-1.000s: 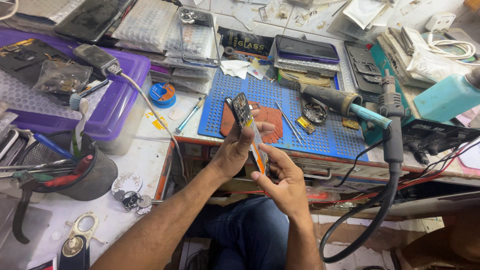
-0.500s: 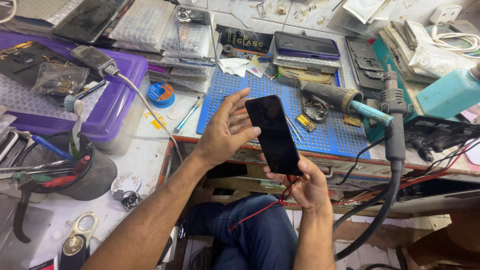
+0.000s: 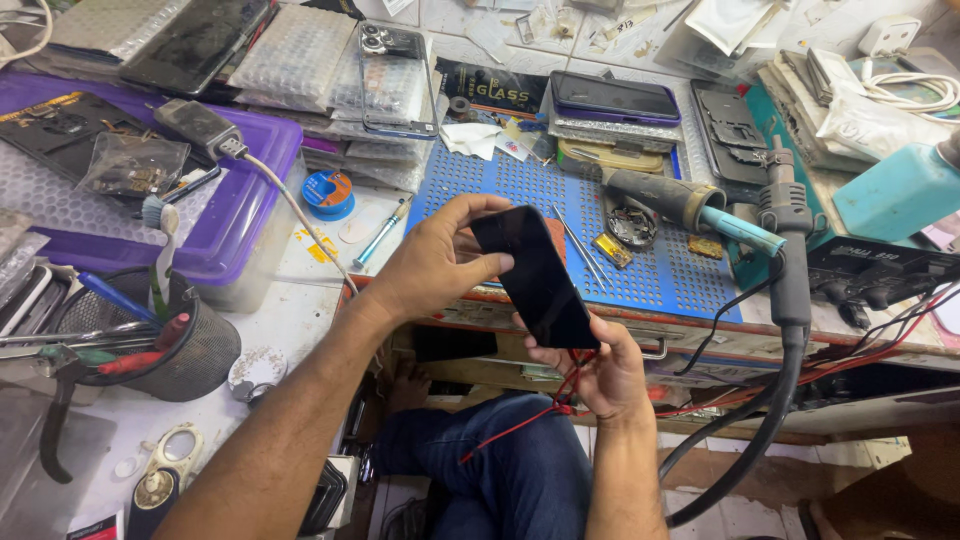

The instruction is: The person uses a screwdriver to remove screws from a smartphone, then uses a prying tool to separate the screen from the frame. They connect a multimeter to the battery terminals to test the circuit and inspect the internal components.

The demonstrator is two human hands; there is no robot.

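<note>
A black smartphone [image 3: 535, 275] with a dark screen faces up at me, held over the front edge of the blue perforated work mat [image 3: 650, 270]. My left hand [image 3: 435, 260] grips its upper left side with thumb and fingers. My right hand [image 3: 600, 375] supports its lower end from beneath. Thin red wires [image 3: 545, 410] hang from under the phone near my right hand, down over my lap.
A hot-air handle [image 3: 785, 250] with a black hose stands at the right. A soldering iron [image 3: 680, 200] lies on the mat. A purple tray [image 3: 150, 200] is at the left, a mesh tool cup [image 3: 150, 350] below it. Phones and bagged parts line the back.
The phone has turned from edge-on to screen-up. It has come nearer to me, and my left hand has closed on its upper side.
</note>
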